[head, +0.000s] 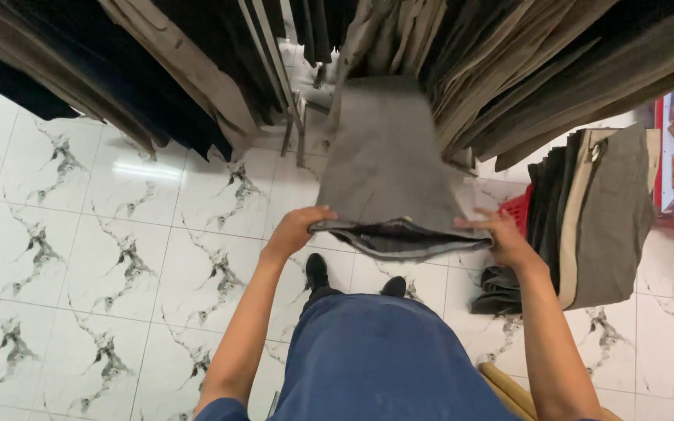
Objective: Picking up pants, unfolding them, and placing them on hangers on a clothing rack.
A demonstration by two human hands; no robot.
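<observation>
**Grey trousers held open at the waistband among hanging racks**

Grey trousers (384, 156) hang from the rail ahead, their waistband pulled out towards the person and spread wide, so the dark lining shows along the open edge. The left hand (296, 228) pinches the waistband's left end, fingers curled over the cloth. The right hand (501, 234) grips the right end, fingers part spread along the edge.

A stack of folded trousers (590, 210), grey, cream and black, sits just right of the right hand, with a red basket (518, 209) showing behind it; what the basket holds cannot be told.

Rows of hanging trousers (157, 70) in black, beige and brown crowd both sides and close in on the grey pair. A metal rack leg (294, 125) stands between them.

Underfoot lies a glossy white marble-patterned tile floor (79, 257). Black shoes (317, 270) show below the held cloth.
</observation>
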